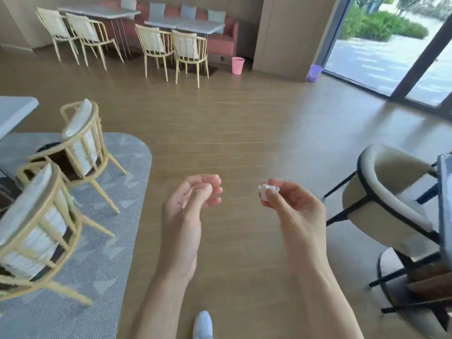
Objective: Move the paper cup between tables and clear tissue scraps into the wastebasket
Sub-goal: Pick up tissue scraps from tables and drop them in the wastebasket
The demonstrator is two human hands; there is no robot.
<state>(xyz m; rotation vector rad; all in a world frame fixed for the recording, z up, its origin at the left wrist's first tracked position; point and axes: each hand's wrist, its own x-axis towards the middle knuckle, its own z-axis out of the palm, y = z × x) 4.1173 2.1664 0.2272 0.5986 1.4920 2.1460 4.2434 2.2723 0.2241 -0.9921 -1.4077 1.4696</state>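
At the far left a pale grey worktop juts in above a grey patterned rug with a rounded corner, where two cream slatted chairs with white cushions stand. The left hand hangs over the wooden plank floor, fingers loosely curled, holding nothing. Far behind, a pink wastebasket stands on the floor by the red bench; its contents cannot be seen. The right hand pinches a small crumpled white tissue scrap between thumb and fingertips. A lilac wastebasket sits beside the glass door. A cream padded chair with black frame stands far right.
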